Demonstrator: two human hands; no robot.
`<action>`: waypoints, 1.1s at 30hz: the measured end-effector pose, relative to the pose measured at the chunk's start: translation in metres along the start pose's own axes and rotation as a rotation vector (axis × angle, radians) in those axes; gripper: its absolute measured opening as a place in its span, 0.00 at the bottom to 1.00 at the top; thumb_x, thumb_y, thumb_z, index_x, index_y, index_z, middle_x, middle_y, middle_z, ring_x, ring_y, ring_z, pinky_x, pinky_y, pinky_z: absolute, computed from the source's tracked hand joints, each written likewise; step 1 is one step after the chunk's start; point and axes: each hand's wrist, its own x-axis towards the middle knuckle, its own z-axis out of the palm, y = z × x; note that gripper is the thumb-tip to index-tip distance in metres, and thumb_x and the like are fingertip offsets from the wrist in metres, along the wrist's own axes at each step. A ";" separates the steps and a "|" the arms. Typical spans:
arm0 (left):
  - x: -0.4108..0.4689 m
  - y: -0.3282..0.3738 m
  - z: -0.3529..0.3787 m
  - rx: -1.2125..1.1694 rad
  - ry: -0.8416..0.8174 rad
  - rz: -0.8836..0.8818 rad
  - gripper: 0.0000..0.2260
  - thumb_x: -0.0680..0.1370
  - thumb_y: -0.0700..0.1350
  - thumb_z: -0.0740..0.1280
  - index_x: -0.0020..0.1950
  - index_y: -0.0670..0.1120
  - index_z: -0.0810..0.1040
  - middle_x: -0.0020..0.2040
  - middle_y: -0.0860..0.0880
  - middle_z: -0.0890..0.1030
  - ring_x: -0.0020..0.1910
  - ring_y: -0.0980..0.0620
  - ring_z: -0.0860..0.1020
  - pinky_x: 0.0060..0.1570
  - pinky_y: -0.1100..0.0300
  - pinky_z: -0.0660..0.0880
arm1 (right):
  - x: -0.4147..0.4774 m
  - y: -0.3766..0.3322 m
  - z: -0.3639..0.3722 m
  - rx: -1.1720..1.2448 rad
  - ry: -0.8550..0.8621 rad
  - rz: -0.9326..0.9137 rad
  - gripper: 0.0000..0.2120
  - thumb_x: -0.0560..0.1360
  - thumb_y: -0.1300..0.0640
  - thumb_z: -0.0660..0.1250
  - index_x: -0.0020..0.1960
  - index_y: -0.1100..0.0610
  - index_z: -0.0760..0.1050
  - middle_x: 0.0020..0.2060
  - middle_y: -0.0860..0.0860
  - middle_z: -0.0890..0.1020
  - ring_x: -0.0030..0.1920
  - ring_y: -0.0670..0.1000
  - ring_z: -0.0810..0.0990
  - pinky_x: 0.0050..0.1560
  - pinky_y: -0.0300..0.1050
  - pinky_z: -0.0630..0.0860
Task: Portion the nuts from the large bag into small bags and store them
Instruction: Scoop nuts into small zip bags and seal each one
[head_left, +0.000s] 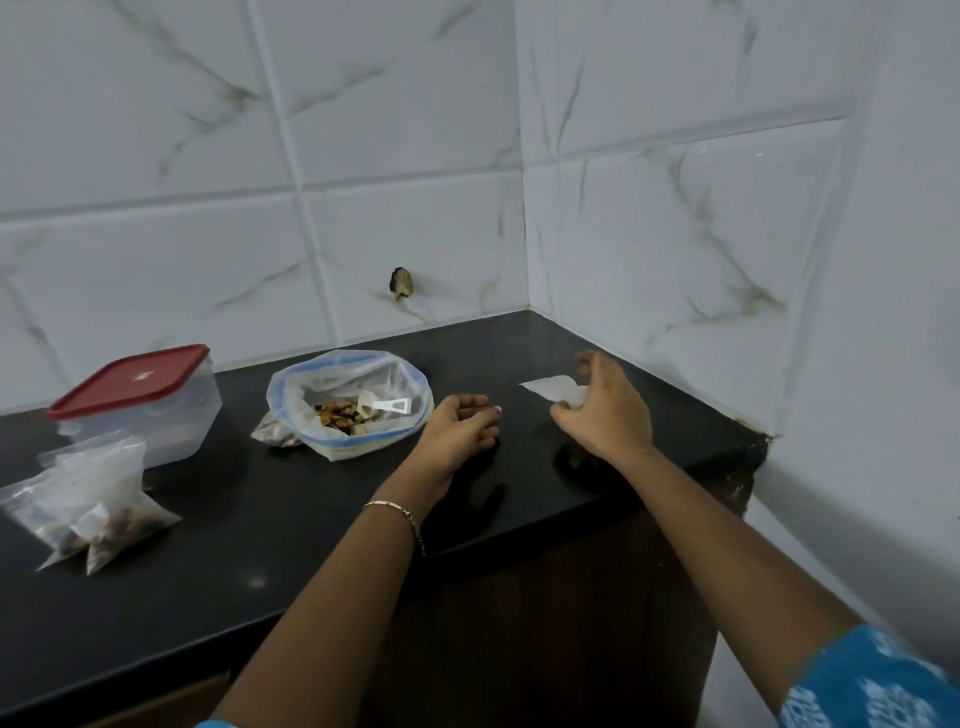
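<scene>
The large clear bag (332, 384) with a blue zip rim lies open on the black counter, with nuts (340, 414) and a white scoop (382, 406) inside. My left hand (462, 423) rests just right of it, fingers curled loosely, nothing visible in it. My right hand (605, 402) pinches an empty small clear bag (550, 388) that lies flat on the counter near the corner. A filled small bag (272, 431) leans against the large bag's left side. More filled small bags (98, 512) lie in a pile at the front left.
A clear plastic box with a red lid (143, 402) stands at the back left, shut. The black counter (291, 530) ends in a front edge below my forearms and a step at the right. Tiled walls meet in a corner behind.
</scene>
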 end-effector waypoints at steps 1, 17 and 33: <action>-0.001 0.001 -0.004 -0.030 0.000 -0.011 0.12 0.79 0.42 0.66 0.61 0.41 0.72 0.53 0.44 0.77 0.48 0.49 0.79 0.44 0.61 0.78 | -0.002 -0.002 0.001 0.091 0.001 -0.039 0.30 0.67 0.52 0.72 0.66 0.52 0.67 0.61 0.47 0.74 0.58 0.51 0.76 0.53 0.46 0.74; -0.070 0.033 -0.156 -0.310 0.132 0.001 0.08 0.80 0.46 0.65 0.55 0.44 0.78 0.46 0.46 0.83 0.38 0.52 0.82 0.36 0.61 0.80 | -0.045 -0.155 0.056 0.348 -0.377 -0.598 0.30 0.64 0.56 0.73 0.64 0.47 0.69 0.58 0.42 0.73 0.56 0.42 0.75 0.53 0.45 0.78; -0.127 0.024 -0.227 -0.215 0.521 0.170 0.03 0.78 0.40 0.67 0.46 0.42 0.79 0.42 0.45 0.82 0.40 0.51 0.81 0.34 0.62 0.79 | -0.092 -0.220 0.112 0.397 -0.425 -0.702 0.19 0.68 0.57 0.71 0.58 0.49 0.79 0.61 0.44 0.77 0.63 0.42 0.72 0.63 0.38 0.69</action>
